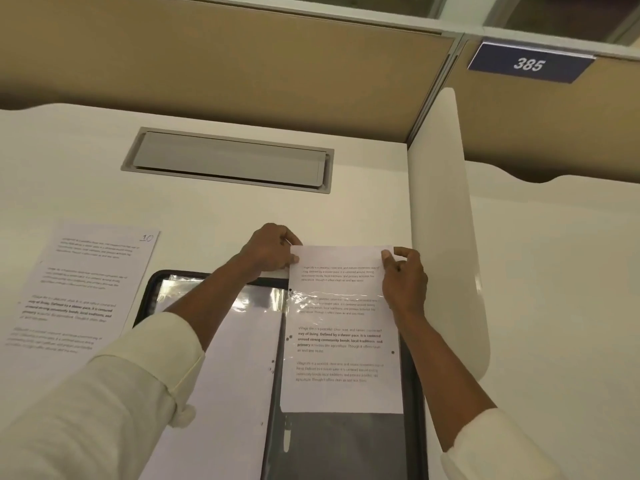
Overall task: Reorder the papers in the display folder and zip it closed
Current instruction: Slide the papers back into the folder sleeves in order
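Head: loose sheet (pixel 79 289) (left) — marked "10".

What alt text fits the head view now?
The left hand and right hand pinch the top corners of a printed sheet partly inside a clear sleeve of the open display folder on a white desk. Another sheet marked 10 lies to its left.

Folder (pixel 346 445): quantity 1. Sheets: quantity 3, made up of one loose sheet (pixel 83 289), one filed sheet (pixel 239 375) and one held sheet (pixel 341 355). Hands: quantity 2, one left hand (pixel 272 249) and one right hand (pixel 403 278). Hatch (pixel 228 159): quantity 1. Divider (pixel 446 220): quantity 1. Number plate (pixel 530 64): quantity 1.
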A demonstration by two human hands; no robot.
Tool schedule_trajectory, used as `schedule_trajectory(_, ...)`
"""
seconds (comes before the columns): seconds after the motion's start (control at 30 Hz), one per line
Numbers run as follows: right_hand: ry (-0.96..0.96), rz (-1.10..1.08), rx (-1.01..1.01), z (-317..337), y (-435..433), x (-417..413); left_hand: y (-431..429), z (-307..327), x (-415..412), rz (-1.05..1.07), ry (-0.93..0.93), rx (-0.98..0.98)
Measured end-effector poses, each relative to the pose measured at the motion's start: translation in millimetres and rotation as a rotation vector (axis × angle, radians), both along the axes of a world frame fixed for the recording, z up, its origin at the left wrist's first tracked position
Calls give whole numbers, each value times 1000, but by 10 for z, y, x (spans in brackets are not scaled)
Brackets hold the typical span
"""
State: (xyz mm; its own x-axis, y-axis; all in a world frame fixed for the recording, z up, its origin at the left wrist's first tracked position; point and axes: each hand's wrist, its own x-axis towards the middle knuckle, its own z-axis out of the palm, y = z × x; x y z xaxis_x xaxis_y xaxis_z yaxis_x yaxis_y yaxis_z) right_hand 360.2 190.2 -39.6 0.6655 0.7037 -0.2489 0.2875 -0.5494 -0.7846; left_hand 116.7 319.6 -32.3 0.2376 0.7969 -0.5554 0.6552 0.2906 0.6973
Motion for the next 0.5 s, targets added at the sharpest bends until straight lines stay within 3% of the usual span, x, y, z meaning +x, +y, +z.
schedule_trajectory(0.13,7,13,33,6,-21,12,-106,19,-65,-171,84,22)
schedule_trajectory(0.33,-66,164,41,26,54,25,-103,45,-60,-173,45,86)
schedule_trajectory(0.5,-207,244,-178,162,215,81,-85,45,11,-197,57,131)
